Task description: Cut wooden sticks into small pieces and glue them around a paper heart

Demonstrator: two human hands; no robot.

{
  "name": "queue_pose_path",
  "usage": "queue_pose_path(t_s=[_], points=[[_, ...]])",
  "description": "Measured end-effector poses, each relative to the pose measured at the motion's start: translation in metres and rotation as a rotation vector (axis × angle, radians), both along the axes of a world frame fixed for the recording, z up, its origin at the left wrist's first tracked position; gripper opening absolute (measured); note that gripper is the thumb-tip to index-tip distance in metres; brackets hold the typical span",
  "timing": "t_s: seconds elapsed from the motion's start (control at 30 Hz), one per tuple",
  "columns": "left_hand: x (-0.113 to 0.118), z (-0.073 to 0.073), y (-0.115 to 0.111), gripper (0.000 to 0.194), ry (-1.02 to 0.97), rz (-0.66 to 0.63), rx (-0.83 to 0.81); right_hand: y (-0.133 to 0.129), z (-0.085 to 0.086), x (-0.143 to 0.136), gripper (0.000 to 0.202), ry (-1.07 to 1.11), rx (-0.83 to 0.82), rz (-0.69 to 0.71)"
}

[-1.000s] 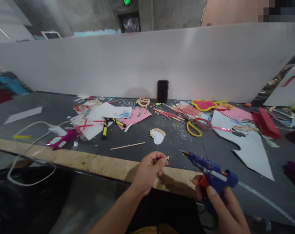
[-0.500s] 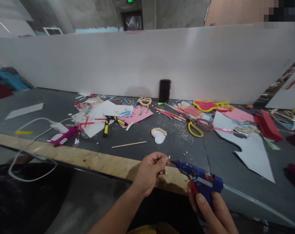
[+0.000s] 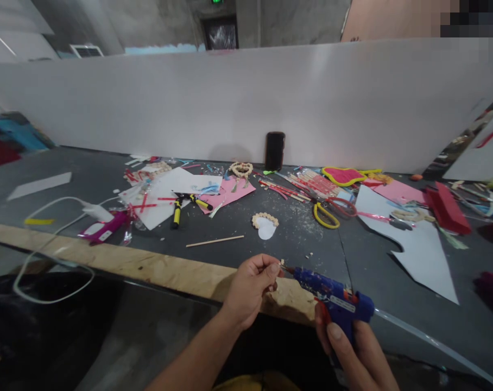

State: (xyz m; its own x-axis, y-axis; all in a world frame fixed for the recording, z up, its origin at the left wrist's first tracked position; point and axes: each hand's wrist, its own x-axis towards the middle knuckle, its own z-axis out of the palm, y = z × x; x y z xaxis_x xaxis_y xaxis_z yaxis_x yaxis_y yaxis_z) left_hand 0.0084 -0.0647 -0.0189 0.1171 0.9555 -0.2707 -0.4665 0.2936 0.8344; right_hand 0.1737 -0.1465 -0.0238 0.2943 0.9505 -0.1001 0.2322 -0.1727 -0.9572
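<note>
A white panel (image 3: 169, 103) stands behind the dark table (image 3: 377, 271). The left hand (image 3: 250, 285) pinches a pale bit (image 3: 282, 262); at its three o'clock the right hand (image 3: 358, 353) grips a glue gun (image 3: 328, 290), tip near the bit. At twelve o'clock lies a part-beaded heart (image 3: 266, 228), then a phone (image 3: 275, 151).

Pinched in left hand (image 3: 250, 288): pale bit (image 3: 282, 262), too small to identify. Touching nozzle (image 3: 288, 269) or just short of it: cannot tell. Grip of blue glue gun (image 3: 323, 287) mostly hidden behind right hand (image 3: 354, 350), itself cut off by bottom edge. Clear glue stick (image 3: 434, 344) cropped at lower right. Label (image 3: 343, 304) unreadable. Green sign (image 3: 217, 1) sliced by top edge. Purple object (image 3: 492, 293) cropped at right, blurred, unidentifiable.
</note>
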Motion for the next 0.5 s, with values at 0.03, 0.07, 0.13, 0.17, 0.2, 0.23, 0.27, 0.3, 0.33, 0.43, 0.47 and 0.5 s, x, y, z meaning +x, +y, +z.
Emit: queue_pose_path(t_s=[0.03,0.07,0.13,0.17,0.2,0.23,0.27,0.3,0.33,0.43,0.47,0.5], points=[[0.0,0.0003,0.0,0.03,0.004,0.003,0.0,0.0007,0.0007,0.0002,0.04,-0.002,0.013,0.006],[0.0001,0.0004,0.0,0.03,0.006,0.006,0.0,0.0014,0.0016,0.0003,0.039,-0.003,0.028,0.01],[0.0003,0.0003,0.0002,0.03,0.006,0.011,0.003,0.0025,0.0034,0.0002,0.036,-0.007,0.053,0.016],[0.0006,0.0,0.0004,0.03,0.005,0.013,0.004,0.0027,0.0041,-0.0001,0.035,-0.009,0.062,0.02],[0.0008,-0.0003,0.0006,0.03,0.003,0.013,0.003,0.0026,0.0045,-0.0003,0.035,-0.008,0.067,0.027],[0.0011,-0.0006,0.0009,0.03,0.001,0.013,0.002,0.0024,0.0045,-0.0005,0.035,-0.007,0.066,0.033],[0.0014,-0.0008,0.0012,0.03,-0.002,0.012,0.001,0.002,0.0041,-0.0003,0.036,-0.009,0.061,0.033],[0.0016,-0.0008,0.0014,0.03,-0.005,0.012,0.0,0.0017,0.0032,0.0002,0.037,-0.014,0.052,0.024],[0.0017,-0.0008,0.0015,0.03,-0.006,0.011,0.0,0.0015,0.002,0.0012,0.038,-0.023,0.041,0.011],[0.0016,-0.0006,0.0011,0.031,-0.001,0.014,-0.004,0.0023,-0.0028,0.0059,0.041,-0.053,0.026,0.002],[0.0015,-0.0005,0.0008,0.032,0.003,0.016,-0.006,0.0027,-0.004,0.0072,0.04,-0.058,0.042,0.027],[0.0015,-0.0006,0.0005,0.032,0.005,0.014,-0.008,0.0029,-0.0047,0.0079,0.039,-0.061,0.064,0.051]])
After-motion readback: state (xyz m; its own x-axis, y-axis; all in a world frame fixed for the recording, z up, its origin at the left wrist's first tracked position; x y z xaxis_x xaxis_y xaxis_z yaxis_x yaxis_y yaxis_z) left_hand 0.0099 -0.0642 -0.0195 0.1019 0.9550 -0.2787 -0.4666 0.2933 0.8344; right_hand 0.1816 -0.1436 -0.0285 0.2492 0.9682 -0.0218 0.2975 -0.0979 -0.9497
